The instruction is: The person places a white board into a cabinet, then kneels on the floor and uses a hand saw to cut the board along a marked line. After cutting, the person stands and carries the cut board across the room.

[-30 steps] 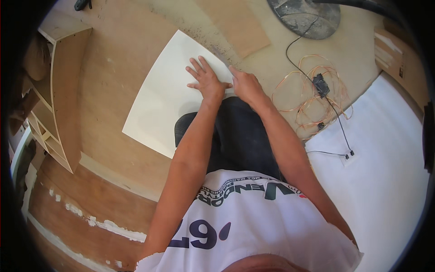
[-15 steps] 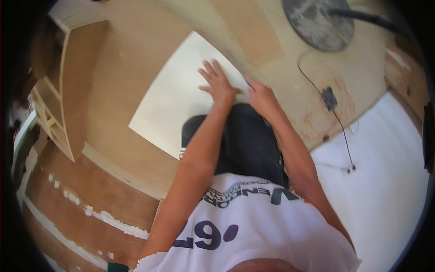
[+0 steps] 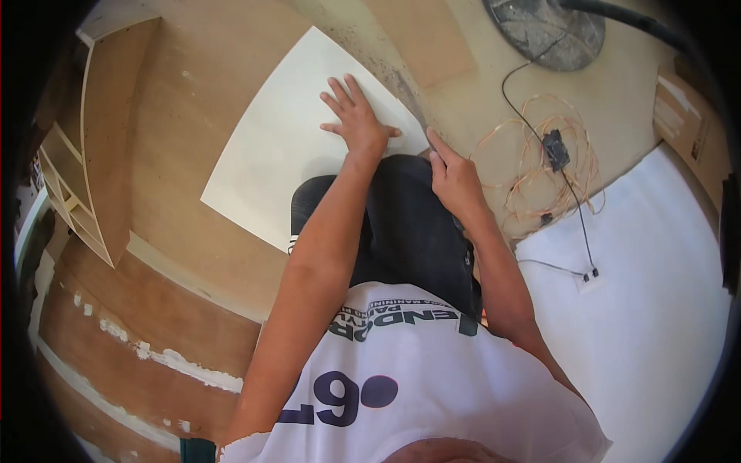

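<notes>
A white panel [image 3: 266, 147] lies flat in front of my knees, one corner toward the far side. My left hand [image 3: 356, 123] presses on its top with fingers spread, holding nothing. At the panel's right edge my right hand [image 3: 457, 176] is closed, index finger stretched along the edge and thumb beside it. Something thin and dark shows at that fingertip, mostly hidden, so its kind cannot be told. My dark-clothed knees [image 3: 401, 208] are against the near side of the panel.
At left stands a wooden frame with compartments [image 3: 104, 154]. A brown board with white filler strips [image 3: 177, 363] lies lower left. On the right are coiled wire [image 3: 532, 204], a black box on a cord [image 3: 555, 150], a white sheet [image 3: 648, 309] and a round dusty base [image 3: 548, 35].
My right hand has slid slightly toward me along the panel's right edge. My left hand stays spread on the panel. The whole view has shifted a little.
</notes>
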A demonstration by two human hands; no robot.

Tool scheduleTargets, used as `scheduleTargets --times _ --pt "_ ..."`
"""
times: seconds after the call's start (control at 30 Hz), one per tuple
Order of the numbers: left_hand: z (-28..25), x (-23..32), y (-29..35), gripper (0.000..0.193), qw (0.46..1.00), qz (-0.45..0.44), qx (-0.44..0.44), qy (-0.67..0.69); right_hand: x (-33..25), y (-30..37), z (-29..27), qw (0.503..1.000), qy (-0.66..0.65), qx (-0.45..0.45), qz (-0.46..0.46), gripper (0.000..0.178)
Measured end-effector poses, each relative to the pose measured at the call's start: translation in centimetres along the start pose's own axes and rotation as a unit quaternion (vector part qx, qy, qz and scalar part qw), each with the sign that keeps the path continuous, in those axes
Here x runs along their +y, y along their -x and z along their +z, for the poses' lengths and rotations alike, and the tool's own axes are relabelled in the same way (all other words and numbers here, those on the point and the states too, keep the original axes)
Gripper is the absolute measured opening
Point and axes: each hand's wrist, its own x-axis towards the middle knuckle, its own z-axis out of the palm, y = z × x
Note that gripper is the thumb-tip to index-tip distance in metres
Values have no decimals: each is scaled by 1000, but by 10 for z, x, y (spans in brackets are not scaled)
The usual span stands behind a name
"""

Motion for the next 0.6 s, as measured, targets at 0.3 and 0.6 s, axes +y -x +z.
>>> scheduleTargets --times 0.3,0.6 --pt "-1 6 3 153 1000 3 -14 -5 16 12 11 998 48 -35 1 41" --pt "0 4 1 152 1000 5 -16 6 34 -18 14 998 47 -50 6 40"
